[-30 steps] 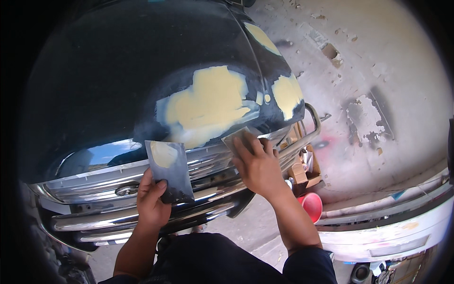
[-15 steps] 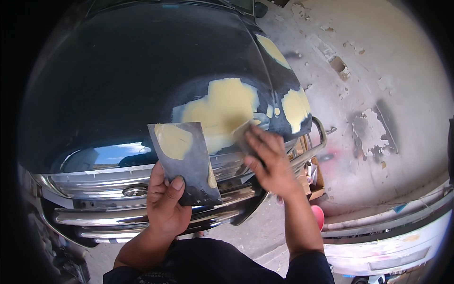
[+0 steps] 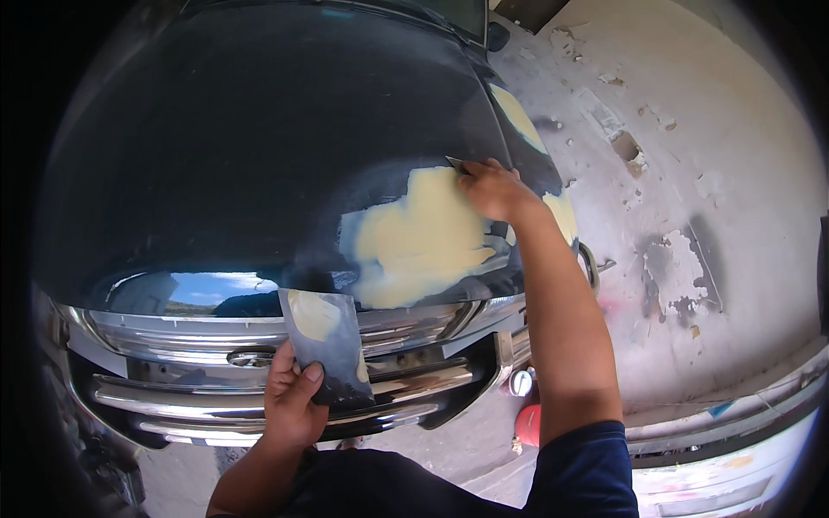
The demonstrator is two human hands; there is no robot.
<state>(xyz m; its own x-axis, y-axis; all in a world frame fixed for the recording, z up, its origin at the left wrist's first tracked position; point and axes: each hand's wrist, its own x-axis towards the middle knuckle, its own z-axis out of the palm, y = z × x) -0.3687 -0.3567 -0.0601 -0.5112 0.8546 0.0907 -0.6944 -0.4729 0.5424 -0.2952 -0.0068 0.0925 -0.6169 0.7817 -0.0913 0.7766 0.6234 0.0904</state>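
Note:
My left hand (image 3: pixel 295 406) grips a flat dark mixing board (image 3: pixel 338 345) by its lower left edge, thumb on top. A smear of cream-yellow body filler (image 3: pixel 313 314) lies on the board's upper part. Over the right side of the black car hood (image 3: pixel 224 138), my right hand (image 3: pixel 499 192) is closed on a thin spreader (image 3: pixel 454 162), mostly hidden by the fingers. The spreader is at the far edge of a broad cream-yellow filler patch (image 3: pixel 423 237) on the hood. More filler (image 3: pixel 518 116) coats the fender to the right.
A chrome grille (image 3: pixel 199 335) and a tubular bumper guard (image 3: pixel 173 397) run along the car's front. Below right, a red container (image 3: pixel 528 423) and a white-topped can (image 3: pixel 520 382) stand on the floor. A peeling wall (image 3: pixel 725 164) rises on the right.
My right hand has moved with the spreader from the patch's near right edge up to its far edge. The board in my left hand is lower and nearer to me. The view has shifted slightly.

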